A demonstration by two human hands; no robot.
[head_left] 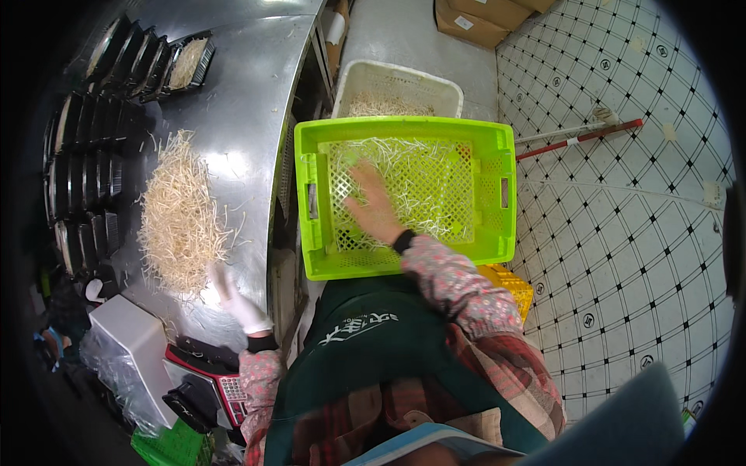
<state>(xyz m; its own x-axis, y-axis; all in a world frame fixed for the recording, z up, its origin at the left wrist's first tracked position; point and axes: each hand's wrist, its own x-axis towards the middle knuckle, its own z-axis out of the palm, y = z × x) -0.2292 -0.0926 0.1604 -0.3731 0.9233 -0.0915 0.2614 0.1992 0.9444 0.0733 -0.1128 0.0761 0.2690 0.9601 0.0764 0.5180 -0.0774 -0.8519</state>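
My right hand (374,208), bare, reaches into a bright green plastic crate (501,144) with its fingers spread over the perforated bottom. Loose white bean sprouts (423,206) lie scattered thinly around it in there; the hand is slightly blurred. On the steel table to the left is a large heap of bean sprouts (180,221). My left hand (239,301), in a white glove, rests at the heap's near edge with fingers stretched out. I see nothing held in either hand.
Black trays (81,186) stand in rows along the steel table (241,93); one tray (189,64) holds sprouts. A red scale (225,384) and a white box (128,342) sit nearer. Behind the crate is a white basket (400,74). A red-handled pole (579,140) lies right.
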